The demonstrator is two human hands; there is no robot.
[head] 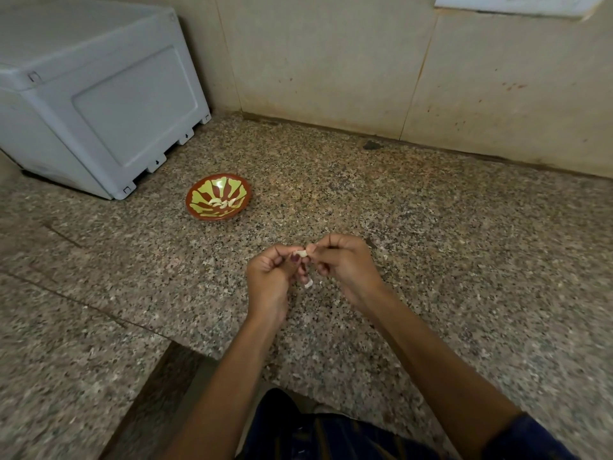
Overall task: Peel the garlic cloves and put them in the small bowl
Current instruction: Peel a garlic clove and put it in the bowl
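Left hand (270,273) and right hand (345,263) both curled, pinched same garlic clove (301,253) between fingertips, above tabletop (431,227).

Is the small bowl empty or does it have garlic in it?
Not empty: a few pale peeled cloves lie inside the small bowl.

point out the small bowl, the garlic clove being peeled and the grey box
small bowl (195,212): head view, on its front-left rim.
garlic clove (301,253): head view, on the pale part showing between the fingertips.
grey box (132,104): head view, on its side panel.
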